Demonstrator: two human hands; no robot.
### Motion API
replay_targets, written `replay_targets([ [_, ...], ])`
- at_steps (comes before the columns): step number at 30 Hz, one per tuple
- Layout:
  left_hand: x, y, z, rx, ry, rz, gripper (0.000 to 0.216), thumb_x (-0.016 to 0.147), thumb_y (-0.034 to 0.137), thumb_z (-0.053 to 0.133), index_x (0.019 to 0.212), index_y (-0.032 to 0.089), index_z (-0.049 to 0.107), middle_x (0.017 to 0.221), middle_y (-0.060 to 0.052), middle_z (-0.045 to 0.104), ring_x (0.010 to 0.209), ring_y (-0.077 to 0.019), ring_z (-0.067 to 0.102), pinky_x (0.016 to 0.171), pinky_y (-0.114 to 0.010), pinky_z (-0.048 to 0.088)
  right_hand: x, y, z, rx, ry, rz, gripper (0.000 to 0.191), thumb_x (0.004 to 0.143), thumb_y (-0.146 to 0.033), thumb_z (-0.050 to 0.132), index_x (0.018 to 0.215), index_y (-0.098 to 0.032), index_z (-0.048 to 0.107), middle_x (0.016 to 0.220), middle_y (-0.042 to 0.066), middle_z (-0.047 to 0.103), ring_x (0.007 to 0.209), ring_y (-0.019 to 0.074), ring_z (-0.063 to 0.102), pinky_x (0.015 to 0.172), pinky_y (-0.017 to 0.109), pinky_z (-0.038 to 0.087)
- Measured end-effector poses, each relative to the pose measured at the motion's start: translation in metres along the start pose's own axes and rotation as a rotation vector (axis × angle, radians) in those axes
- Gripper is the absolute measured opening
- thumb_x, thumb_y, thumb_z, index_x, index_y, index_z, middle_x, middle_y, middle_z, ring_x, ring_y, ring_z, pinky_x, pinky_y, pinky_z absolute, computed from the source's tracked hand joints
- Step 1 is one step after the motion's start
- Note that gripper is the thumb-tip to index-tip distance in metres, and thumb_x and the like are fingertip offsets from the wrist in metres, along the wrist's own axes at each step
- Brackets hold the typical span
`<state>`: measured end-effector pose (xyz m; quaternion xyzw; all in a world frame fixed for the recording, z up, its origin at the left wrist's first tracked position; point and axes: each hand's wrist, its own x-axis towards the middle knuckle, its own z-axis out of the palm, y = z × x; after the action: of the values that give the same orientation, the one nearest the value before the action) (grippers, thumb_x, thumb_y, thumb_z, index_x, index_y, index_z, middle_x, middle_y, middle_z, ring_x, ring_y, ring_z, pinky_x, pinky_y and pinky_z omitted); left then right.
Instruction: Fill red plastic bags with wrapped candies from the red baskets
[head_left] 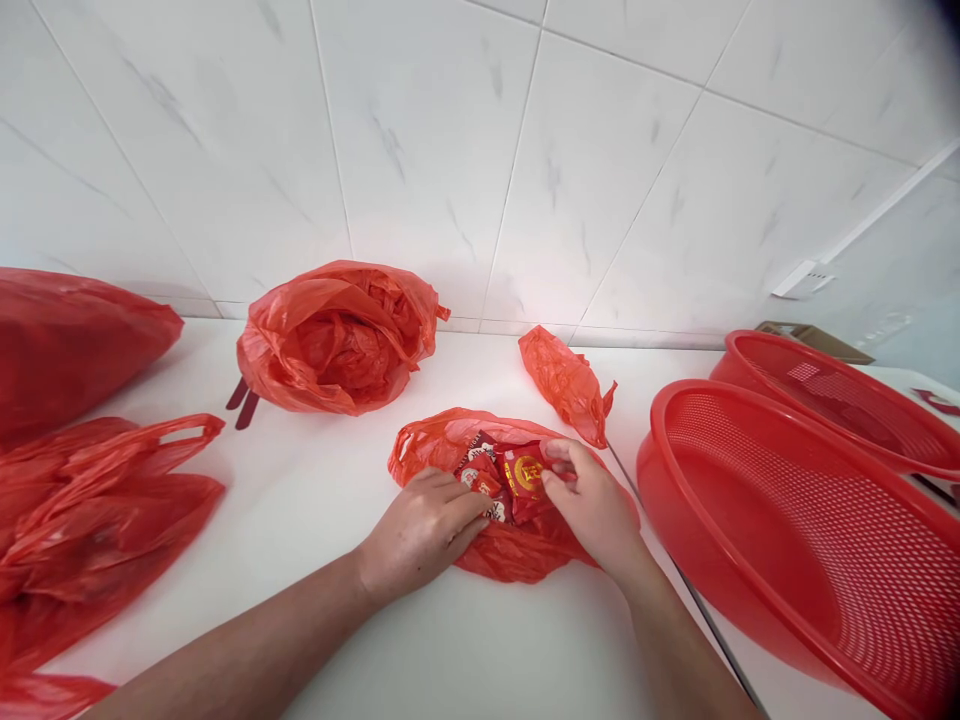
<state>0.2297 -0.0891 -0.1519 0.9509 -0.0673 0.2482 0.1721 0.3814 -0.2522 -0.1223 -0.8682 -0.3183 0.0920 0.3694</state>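
An open red plastic bag (517, 555) lies on the white table with several small wrapped snack packets inside. One is a shiny red packet with a gold round emblem (527, 474), and beside it are dark brown packets with cream lettering (484, 445). My left hand (426, 525) reaches over the bag's near left rim, its fingers closed together at the packets; what they pinch is hidden. My right hand (592, 500) is at the bag's right side, thumb and curled fingers at the right edge of the red packet.
A crumpled red bag (566, 380) lies behind. Further left stands a larger bunched red bag (337, 335), with dark red strips (244, 402) beside it. More red bags (97, 530) fill the left side. Two red perforated baskets (750, 530) stand right, across a table seam. A tiled wall (420, 150) rises behind.
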Motion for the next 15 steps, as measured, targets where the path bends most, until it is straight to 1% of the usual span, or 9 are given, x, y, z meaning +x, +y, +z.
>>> replay_targets([
  [1,0.000,0.000,0.000,-0.002,-0.002,-0.001,0.017,0.090,0.015,0.048,0.099,0.021,0.061,0.078,0.001,0.069,0.068,-0.0146,0.060,0.069,-0.030,0.042,-0.001,-0.001,0.001,-0.006,0.000,0.001,0.032,0.081,-0.035,0.051,0.111,-0.026,0.054,0.116,0.002,0.061,0.107,0.0196,0.057,0.087,0.034,0.046],
  [3,0.000,0.000,0.000,-0.002,-0.003,0.000,0.016,0.089,0.015,0.049,0.098,0.021,0.061,0.078,0.001,0.068,0.067,-0.0145,0.060,0.069,-0.030,0.042,-0.002,-0.005,0.003,-0.045,-0.002,0.018,0.042,0.075,-0.041,0.058,0.114,-0.026,0.053,0.117,0.003,0.061,0.107,0.0225,0.057,0.085,0.037,0.047],
  [5,0.000,0.001,-0.001,0.002,-0.007,0.002,0.016,0.089,0.014,0.048,0.096,0.020,0.061,0.077,0.000,0.068,0.067,-0.0146,0.060,0.069,-0.030,0.043,-0.003,-0.008,0.005,-0.099,-0.016,0.035,0.051,0.071,-0.043,0.063,0.119,-0.028,0.051,0.118,0.003,0.061,0.106,0.0249,0.057,0.082,0.038,0.047],
  [8,0.001,0.002,-0.001,0.006,-0.010,0.000,0.017,0.089,0.014,0.048,0.096,0.020,0.062,0.078,-0.001,0.068,0.068,-0.0152,0.060,0.069,-0.030,0.043,-0.003,-0.011,0.008,-0.142,-0.021,0.025,0.058,0.069,-0.042,0.065,0.123,-0.030,0.049,0.118,0.002,0.062,0.106,0.0263,0.058,0.079,0.039,0.048],
  [12,0.001,0.002,-0.002,0.009,-0.011,-0.007,0.017,0.089,0.013,0.048,0.096,0.021,0.062,0.078,-0.001,0.068,0.069,-0.0158,0.061,0.070,-0.031,0.043,-0.001,-0.008,0.013,-0.139,0.029,0.002,0.064,0.066,-0.039,0.066,0.126,-0.028,0.046,0.123,0.004,0.058,0.113,0.0267,0.054,0.086,0.040,0.046],
  [15,0.001,0.002,-0.002,0.015,-0.020,-0.011,0.016,0.089,0.014,0.048,0.094,0.021,0.062,0.076,-0.001,0.068,0.068,-0.0158,0.061,0.069,-0.030,0.043,-0.001,-0.006,0.016,-0.095,0.079,-0.043,0.066,0.064,-0.034,0.067,0.126,-0.026,0.045,0.125,0.005,0.056,0.114,0.0262,0.052,0.091,0.040,0.045],
])
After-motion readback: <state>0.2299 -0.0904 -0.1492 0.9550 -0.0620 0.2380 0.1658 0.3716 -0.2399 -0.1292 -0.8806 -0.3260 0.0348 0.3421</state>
